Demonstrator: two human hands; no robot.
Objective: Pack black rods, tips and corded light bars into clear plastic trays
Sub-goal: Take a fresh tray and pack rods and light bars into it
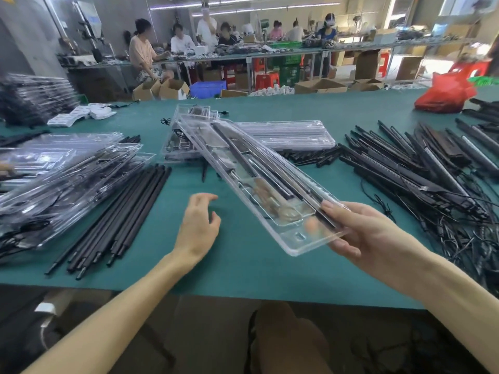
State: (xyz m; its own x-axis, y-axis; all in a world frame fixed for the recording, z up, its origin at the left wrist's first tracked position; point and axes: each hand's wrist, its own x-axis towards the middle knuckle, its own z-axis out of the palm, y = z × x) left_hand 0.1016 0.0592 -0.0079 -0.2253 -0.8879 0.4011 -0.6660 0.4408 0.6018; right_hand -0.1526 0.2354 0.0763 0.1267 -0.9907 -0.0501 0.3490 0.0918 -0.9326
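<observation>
**Fig. 1. One-handed carry of a loaded clear plastic tray above the bench**

My right hand [361, 233] grips the near end of the clear plastic tray [297, 240]. The thumb [332, 209] presses on the top rim and the fingers [343, 247] curl beneath. The tray is raised off the green table [243, 271] and slants away to my upper left. Whether its far end touches the empty trays [286, 133] behind it, I cannot tell. Black rods [235, 149] lie lengthwise in its channels. What fills the near pocket is too blurred to name.

My left hand [198, 225] hovers low over the table with its fingers loosely curled and apart. It holds nothing.

Stock lies around the work:
- Loose rods [118, 220] are at my left, beside the stack of filled trays [67, 171].
- Short tips [310, 157] lie just past the raised tray.
- Corded light bars [421, 168] are heaped at my right.

The tray looks loaded, so I judge the step in hand to be moving it onto the filled stack. A long tray pinched at one end will sag and twist, so I should bring the left hand under its middle before moving it. I should keep it level, open face up, so the rods stay seated. It should go down square on the stack, clear of the cords.
</observation>
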